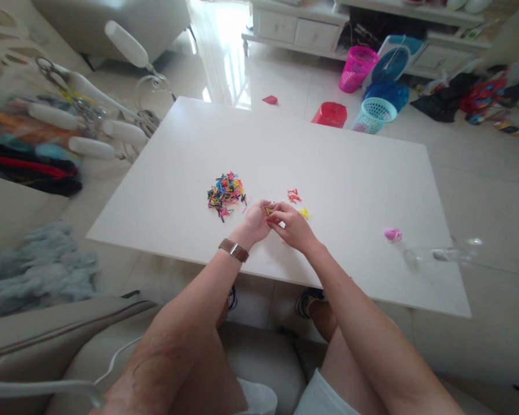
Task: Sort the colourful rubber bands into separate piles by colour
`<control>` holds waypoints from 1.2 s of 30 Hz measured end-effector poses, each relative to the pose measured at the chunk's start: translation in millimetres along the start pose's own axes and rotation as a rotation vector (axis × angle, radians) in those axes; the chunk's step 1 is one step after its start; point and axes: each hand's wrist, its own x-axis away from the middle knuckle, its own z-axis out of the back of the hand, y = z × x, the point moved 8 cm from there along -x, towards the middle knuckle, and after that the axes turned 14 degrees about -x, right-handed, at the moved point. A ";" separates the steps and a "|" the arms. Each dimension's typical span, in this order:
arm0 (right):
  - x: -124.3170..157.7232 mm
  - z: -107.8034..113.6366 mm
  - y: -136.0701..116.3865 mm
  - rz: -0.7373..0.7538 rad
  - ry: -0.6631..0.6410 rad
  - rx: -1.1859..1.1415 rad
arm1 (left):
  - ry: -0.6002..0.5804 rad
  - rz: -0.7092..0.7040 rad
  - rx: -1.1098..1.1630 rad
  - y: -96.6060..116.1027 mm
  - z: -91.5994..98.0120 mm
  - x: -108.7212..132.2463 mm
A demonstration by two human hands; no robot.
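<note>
Over the front middle of the white table, my left hand (256,220) is cupped palm up, holding a few small coloured bands (269,212), yellow and dark ones among them. My right hand (292,225) reaches into that palm with its fingertips pinched together; what sits between them is too small to make out. To the left of my hands lies a mixed pile of small rubber bands (225,193) in black, pink, yellow, blue and red. A little red group (293,196) lies beyond my right hand. Beside its knuckles is a yellow group (304,214), partly hidden.
On the right of the white table (350,173) are a pink-purple object (392,234) and a clear bottle (441,254) lying down. A red stool (330,114) and a pale blue basket (374,115) stand past the far edge. A white lamp (127,46) is at left.
</note>
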 end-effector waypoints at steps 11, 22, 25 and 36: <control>2.7 55.4 0.2 -0.148 0.372 -0.059 | 0.111 -0.033 0.131 0.0 9.0 1.7; 31.4 9.4 56.7 -0.413 -0.232 0.076 | 0.271 -0.127 0.225 16.4 30.3 5.0; 32.4 3.0 55.5 -0.389 -0.298 0.106 | 0.255 -0.117 0.205 15.9 28.2 5.9; 36.9 -1.5 58.6 -0.425 -0.377 0.142 | 0.232 -0.107 0.171 15.9 27.2 6.2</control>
